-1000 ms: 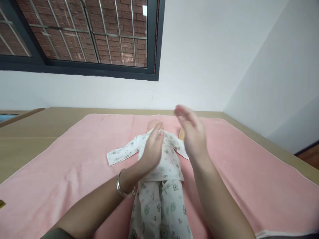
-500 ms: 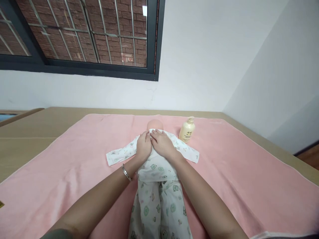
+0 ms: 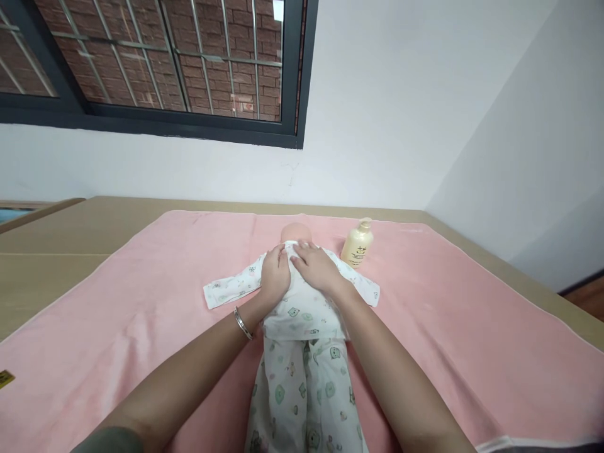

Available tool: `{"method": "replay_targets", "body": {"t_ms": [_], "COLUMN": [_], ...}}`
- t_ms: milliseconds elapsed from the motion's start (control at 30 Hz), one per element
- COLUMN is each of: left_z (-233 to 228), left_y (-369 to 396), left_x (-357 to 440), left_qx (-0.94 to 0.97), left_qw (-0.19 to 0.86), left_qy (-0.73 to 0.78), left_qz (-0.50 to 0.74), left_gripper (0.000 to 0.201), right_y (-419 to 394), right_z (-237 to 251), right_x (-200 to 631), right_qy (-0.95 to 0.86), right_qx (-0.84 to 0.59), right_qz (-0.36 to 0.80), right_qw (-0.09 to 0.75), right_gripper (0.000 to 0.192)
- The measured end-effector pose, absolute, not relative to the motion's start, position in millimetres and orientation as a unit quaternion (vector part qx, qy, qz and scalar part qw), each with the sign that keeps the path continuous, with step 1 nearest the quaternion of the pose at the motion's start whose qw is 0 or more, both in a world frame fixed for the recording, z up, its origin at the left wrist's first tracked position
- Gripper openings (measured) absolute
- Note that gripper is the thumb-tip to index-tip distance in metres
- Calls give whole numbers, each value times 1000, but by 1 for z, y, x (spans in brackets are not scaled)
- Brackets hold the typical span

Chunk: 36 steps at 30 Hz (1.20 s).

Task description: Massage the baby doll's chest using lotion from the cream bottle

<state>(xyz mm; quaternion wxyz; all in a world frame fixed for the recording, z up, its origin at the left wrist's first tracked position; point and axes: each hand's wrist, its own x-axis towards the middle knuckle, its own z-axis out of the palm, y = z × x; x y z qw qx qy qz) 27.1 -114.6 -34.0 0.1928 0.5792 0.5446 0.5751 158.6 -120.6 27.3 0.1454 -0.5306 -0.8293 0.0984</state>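
Observation:
A baby doll (image 3: 304,314) in white clothes printed with small green figures lies on a pink blanket (image 3: 160,270), its bare round head (image 3: 296,232) pointing away from me. Both my hands rest on its upper torso. My left hand (image 3: 276,270) lies flat on the left side, fingers extended. Across from it, my right hand (image 3: 315,267) is spread on the right side of the chest. A small gap shows between the two hands. The doll's sleeves stretch out to both sides, and its trousered legs run toward me.
A cream pump bottle (image 3: 357,244) stands on the blanket just right of the doll's head. Under the blanket is a wooden surface (image 3: 70,233), bordered by a white wall (image 3: 377,126). A dark-framed window (image 3: 189,126) with bars is above. A yellow label (image 3: 5,378) shows at far left.
My hands have moved apart, the right one shifting rightward, so more of the shirt shows between them. The whole view has shifted slightly.

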Motion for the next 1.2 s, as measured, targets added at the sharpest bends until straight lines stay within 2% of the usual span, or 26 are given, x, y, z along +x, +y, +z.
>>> {"method": "replay_targets", "body": {"t_ms": [167, 267, 367, 467, 567, 667, 767, 867, 1067, 1200], "left_z": [-33, -33, -32, -32, -34, -39, -43, -43, -31, -30], "left_y": [-115, -114, -113, -114, -114, -116, -119, -119, -107, -112], "left_x": [27, 26, 25, 24, 22, 21, 22, 22, 14, 16], "left_qx": [586, 602, 617, 628, 652, 675, 681, 690, 698, 714], "left_qw": [186, 185, 181, 161, 137, 112, 76, 65, 125, 108], "left_qy": [550, 540, 528, 527, 526, 535, 568, 585, 578, 583], "left_qz": [565, 559, 556, 550, 530, 496, 455, 421, 404, 372], "left_gripper": [37, 32, 31, 35, 38, 38, 40, 42, 40, 42], "right_y": [-127, -144, -148, -135, -120, -112, -109, -110, -134, -136], "right_z": [29, 30, 28, 26, 26, 27, 27, 25, 28, 28], "right_x": [156, 141, 135, 145, 158, 166, 170, 170, 145, 137], "right_qy": [-757, -799, -830, -831, -820, -793, -754, -731, -755, -763], "right_qx": [-636, -595, -551, -538, -534, -557, -616, -657, -644, -627], "right_qz": [87, 34, 23, 90, 168, 195, 158, 131, 61, 59], "right_qw": [119, 81, 85, 106, 114, 151, 165, 134, 106, 145], "right_gripper": [65, 61, 58, 59, 69, 69, 66, 68, 62, 59]}}
